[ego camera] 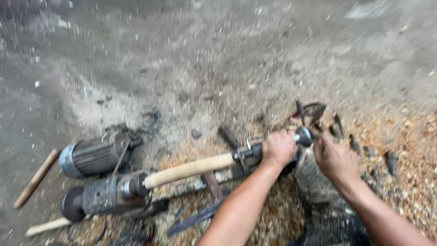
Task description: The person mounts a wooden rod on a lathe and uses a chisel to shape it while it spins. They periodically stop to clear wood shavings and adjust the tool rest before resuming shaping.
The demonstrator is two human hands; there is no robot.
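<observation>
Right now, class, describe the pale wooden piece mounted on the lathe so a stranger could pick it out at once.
Start at the floor-level lathe on the gritty ground. The wooden piece runs between its dark chuck and the metal end under the left hand. Unlike the loose sticks at far left, it is clamped at both ends.

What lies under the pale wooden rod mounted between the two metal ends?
Under the wooden rod a rusty flat bar crosses wood shavings. The left hand covers the rod's right-end mount, so what is beneath there is hidden.
</observation>
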